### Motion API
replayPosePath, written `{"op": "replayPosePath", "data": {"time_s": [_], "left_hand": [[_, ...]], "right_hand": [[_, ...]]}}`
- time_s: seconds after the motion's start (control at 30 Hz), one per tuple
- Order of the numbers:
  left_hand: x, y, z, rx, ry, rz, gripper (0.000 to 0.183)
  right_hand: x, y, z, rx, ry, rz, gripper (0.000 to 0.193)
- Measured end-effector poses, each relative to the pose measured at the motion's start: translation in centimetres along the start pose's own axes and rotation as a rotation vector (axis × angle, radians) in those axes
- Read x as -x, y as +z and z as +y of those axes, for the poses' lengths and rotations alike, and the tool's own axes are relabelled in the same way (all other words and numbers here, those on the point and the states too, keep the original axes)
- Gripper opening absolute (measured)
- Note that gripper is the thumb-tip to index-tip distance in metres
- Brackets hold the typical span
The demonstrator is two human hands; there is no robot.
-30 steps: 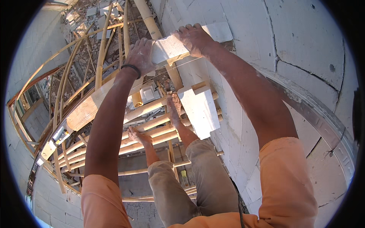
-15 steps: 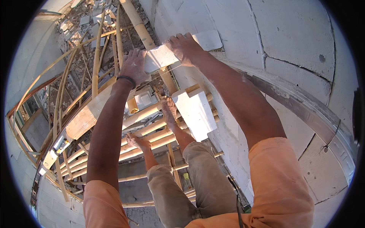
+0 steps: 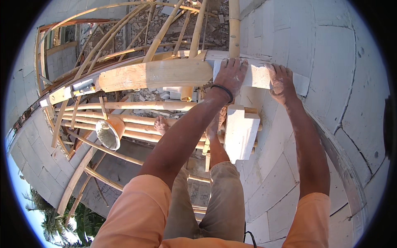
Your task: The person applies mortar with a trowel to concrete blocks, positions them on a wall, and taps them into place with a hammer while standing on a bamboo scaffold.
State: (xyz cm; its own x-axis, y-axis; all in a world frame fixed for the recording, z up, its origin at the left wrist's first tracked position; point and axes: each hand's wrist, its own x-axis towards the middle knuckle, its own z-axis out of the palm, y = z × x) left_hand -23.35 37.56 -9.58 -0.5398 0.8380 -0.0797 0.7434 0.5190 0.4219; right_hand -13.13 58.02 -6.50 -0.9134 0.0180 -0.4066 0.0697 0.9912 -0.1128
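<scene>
- White block (image 3: 257, 77): it lies just off the right end of the wooden board (image 3: 165, 75), roughly in line with it, under both hands.
- Left hand (image 3: 231, 76): just right of the board's end, fingers bent over the block's far edge, grasping it; a dark wristband (image 3: 223, 91) circles the wrist.
- Right hand (image 3: 282, 84): farther right of the board, fingers curled over the block, grasping it too.
- Step in hand, as I judge it: steadying the block with both hands. The next move calls for even pressure and a check of its line against the board.
- Pale slabs (image 3: 240, 136): nearer the person than the board's right end.
- Orange bucket (image 3: 119, 124): nearer the person than the board's left part, grey stuff inside.
- Writing: a small object (image 3: 84, 87) at the board's left end has markings too small to read.
</scene>
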Motion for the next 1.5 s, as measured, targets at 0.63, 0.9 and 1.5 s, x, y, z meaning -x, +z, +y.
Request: {"op": "replayPosePath", "data": {"time_s": [0.63,0.9,1.5], "left_hand": [[-3.1,-3.1,-6.2,0.211,0.150,-0.428,0.068],[-2.1,-3.1,-7.4,0.273,0.293,-0.435,0.072],[1.6,-1.3,-5.5,-0.129,0.432,-0.139,0.084]], "right_hand": [[-0.4,2.7,2.4,0.007,-0.040,0.006,0.058],[0.4,3.9,1.7,0.189,-0.083,0.101,0.060],[1.0,3.7,0.7,0.087,-0.159,0.206,0.064]]}}
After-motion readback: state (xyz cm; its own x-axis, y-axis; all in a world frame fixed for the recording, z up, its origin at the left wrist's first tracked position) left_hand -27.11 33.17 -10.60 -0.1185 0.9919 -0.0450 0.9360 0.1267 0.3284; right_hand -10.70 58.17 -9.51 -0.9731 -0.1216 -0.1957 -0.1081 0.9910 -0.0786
